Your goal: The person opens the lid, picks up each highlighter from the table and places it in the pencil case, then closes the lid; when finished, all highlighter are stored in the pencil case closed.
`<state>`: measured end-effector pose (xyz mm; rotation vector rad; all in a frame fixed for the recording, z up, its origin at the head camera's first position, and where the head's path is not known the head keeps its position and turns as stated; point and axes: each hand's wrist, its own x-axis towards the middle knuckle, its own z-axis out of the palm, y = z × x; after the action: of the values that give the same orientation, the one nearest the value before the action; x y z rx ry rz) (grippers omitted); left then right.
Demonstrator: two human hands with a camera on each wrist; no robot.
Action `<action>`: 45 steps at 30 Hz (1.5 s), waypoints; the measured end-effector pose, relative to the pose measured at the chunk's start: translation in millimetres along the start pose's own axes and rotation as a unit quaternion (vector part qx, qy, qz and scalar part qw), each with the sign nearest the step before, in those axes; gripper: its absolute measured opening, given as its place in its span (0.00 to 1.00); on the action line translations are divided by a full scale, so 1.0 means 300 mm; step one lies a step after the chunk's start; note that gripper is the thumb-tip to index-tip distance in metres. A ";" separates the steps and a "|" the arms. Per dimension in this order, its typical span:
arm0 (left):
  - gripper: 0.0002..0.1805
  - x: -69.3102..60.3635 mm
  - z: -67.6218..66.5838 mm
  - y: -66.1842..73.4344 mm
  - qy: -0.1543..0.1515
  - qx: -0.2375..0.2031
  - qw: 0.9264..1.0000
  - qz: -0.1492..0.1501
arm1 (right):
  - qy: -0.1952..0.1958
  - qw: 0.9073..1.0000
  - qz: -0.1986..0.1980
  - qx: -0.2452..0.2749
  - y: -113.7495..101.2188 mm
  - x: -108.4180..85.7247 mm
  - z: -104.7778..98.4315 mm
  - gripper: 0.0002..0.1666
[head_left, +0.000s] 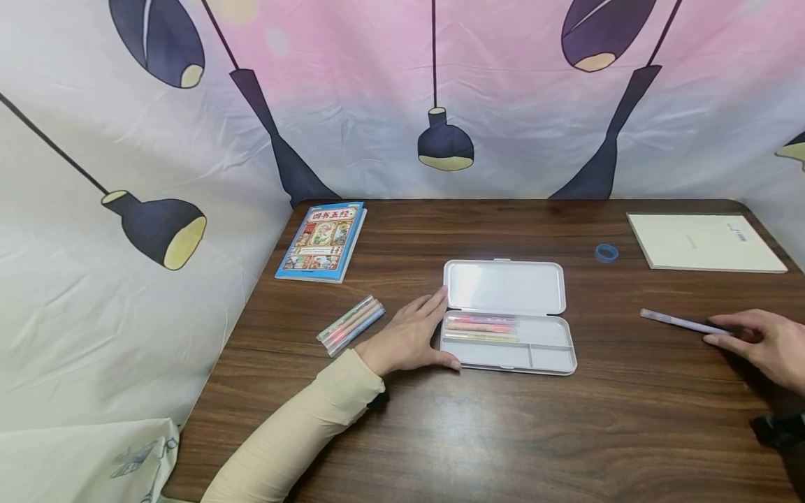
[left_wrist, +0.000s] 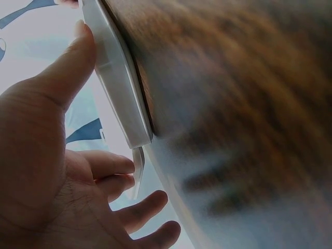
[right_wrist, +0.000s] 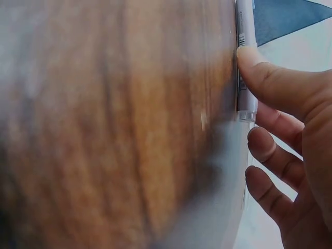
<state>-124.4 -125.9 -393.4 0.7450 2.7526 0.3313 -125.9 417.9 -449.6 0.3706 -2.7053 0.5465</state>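
A white pencil case (head_left: 553, 360) lies with its lid (head_left: 503, 286) laid back; several pens (head_left: 481, 327) are in its left part. My left hand (head_left: 411, 335) rests at the case's left side, thumb at the front corner and fingers by the lid. In the left wrist view, the thumb of the left hand (left_wrist: 78, 145) touches the case wall (left_wrist: 122, 88). My right hand (head_left: 764, 342) pinches a pale pen (head_left: 682, 322) at its right end, low over the table. The right wrist view shows the right hand (right_wrist: 290, 129) with its thumb on the pen (right_wrist: 246, 26).
Several pens (head_left: 351, 325) lie side by side left of the left hand. Behind them is a blue-edged book (head_left: 322, 242). A blue tape ring (head_left: 606, 253) and a cream notebook (head_left: 704, 244) lie at the back right. A printed cloth (head_left: 377, 91) hangs behind the table.
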 end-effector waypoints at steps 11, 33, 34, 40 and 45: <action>0.65 0.002 -0.002 0.001 -0.003 0.004 1.000 0.000 | 0.009 1.000 0.008 0.013 0.000 0.007 -0.005 0.21; 0.65 0.000 -0.003 0.003 -0.004 0.002 1.000 -0.004 | 0.019 0.998 0.013 0.052 0.005 0.012 -0.007 0.16; 0.65 0.000 -0.003 0.003 -0.004 0.001 1.000 -0.004 | 0.020 0.998 0.013 0.053 0.006 0.012 -0.007 0.16; 0.65 -0.002 -0.009 0.005 -0.005 -0.003 1.000 -0.002 | 0.025 0.998 0.009 0.058 0.006 0.010 -0.004 0.16; 0.65 -0.003 -0.010 0.006 -0.007 -0.003 1.000 -0.003 | 0.025 0.998 0.014 0.055 0.003 0.007 -0.002 0.14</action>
<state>-123.7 -125.3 -390.0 0.7354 2.7392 0.3329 -128.1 418.5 -448.5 0.3428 -2.6438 0.7050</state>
